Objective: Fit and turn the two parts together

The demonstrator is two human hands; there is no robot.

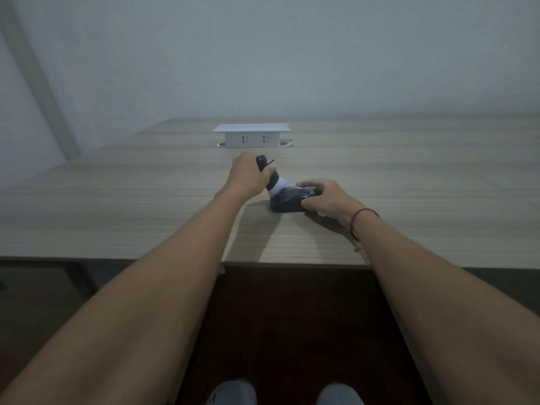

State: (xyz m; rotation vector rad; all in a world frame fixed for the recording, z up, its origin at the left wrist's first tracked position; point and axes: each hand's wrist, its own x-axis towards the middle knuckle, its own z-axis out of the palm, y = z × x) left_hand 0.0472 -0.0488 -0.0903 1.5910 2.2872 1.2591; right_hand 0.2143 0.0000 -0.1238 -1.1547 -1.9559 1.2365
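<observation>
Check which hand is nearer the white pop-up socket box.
Left. The left hand grips a dark object just in front of the white pop-up socket box; the right hand sits further back, rightward.

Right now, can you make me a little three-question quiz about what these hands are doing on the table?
1. True or false: both hands grip the dark bundle.
2. Which wrist wears the red string: A left, B right?
3. What white thing stands behind the hands?

Key:
1. True: the left hand and the right hand both grip the dark bundle.
2. B, the red string.
3. The socket box on the table.
</observation>
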